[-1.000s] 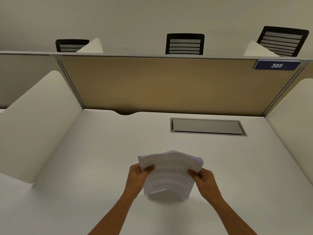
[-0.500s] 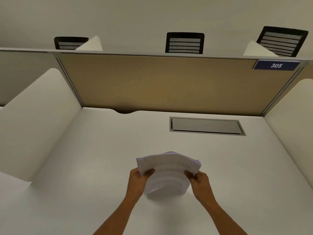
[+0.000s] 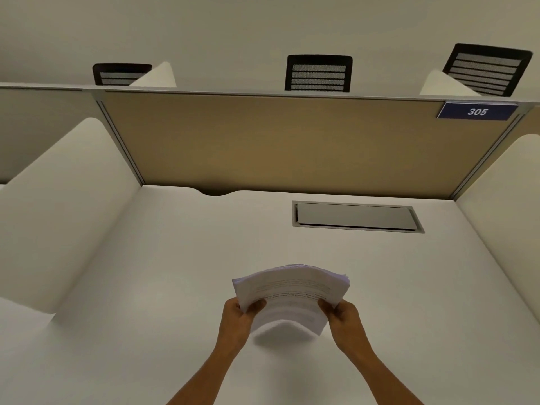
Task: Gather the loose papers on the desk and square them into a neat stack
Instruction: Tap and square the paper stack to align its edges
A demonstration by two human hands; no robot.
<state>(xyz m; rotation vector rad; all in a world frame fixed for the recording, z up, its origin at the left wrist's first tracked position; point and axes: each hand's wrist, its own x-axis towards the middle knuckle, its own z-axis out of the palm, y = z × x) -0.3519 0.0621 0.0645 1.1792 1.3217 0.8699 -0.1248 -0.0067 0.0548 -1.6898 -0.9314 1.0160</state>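
Observation:
A stack of white printed papers (image 3: 290, 296) is held up on edge above the white desk (image 3: 146, 287), bowed upward in the middle. My left hand (image 3: 238, 320) grips its left side and my right hand (image 3: 343, 320) grips its right side, thumbs on the front sheet. The top edges of the sheets fan slightly at the upper right. The stack's lower edge hangs just above the desk, blurred. No other loose sheets show on the desk.
A grey hatch cover (image 3: 356, 216) is set into the desk at the back right. A tan partition (image 3: 277, 144) with a blue 305 plate (image 3: 477, 111) closes the back; white side dividers (image 3: 58, 206) flank the desk. Black chair backs (image 3: 318, 73) show beyond.
The stack and both hands stay in about the same spot; the papers bow more and their lower edge has lifted a little and blurs.

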